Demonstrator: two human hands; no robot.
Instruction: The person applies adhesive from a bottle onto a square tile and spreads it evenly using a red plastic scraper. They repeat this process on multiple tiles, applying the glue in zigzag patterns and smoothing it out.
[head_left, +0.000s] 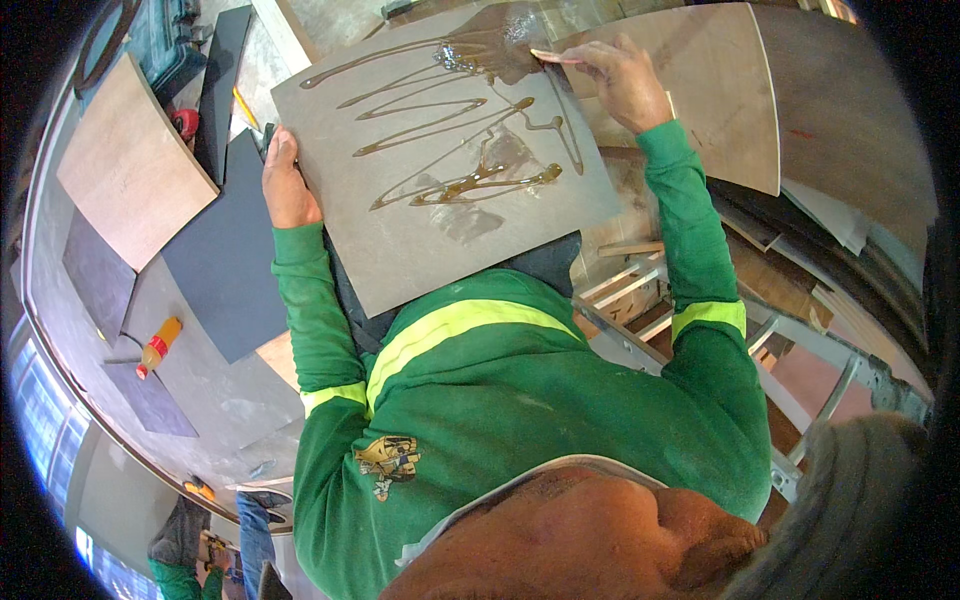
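Observation:
A flat grey-brown panel point(330, 200) is tilted in front of my body, its lower edge by my waist. My left hand point(290, 185) grips its left edge, fingers hidden behind it. Glossy brown glue point(485, 185) lies over the panel in zigzag lines and looped trails. Near the far right corner the glue is a smeared, shiny wet patch point(500, 45). My right hand point(625, 82) is above that corner, its fingers closed on a thin, pale-tipped spreading tool point(556, 58). The tip meets the edge of the wet patch. The tool's exact kind is too small to tell.
On the left lie a light wooden board point(135, 165), dark sheets point(225, 250), a yellow pencil point(245, 107), a red tape measure point(185, 124) and an orange bottle point(158, 347). Another brown sheet point(710, 90) is at right, above a metal ladder point(830, 400). Another person point(180, 545) stands lower left.

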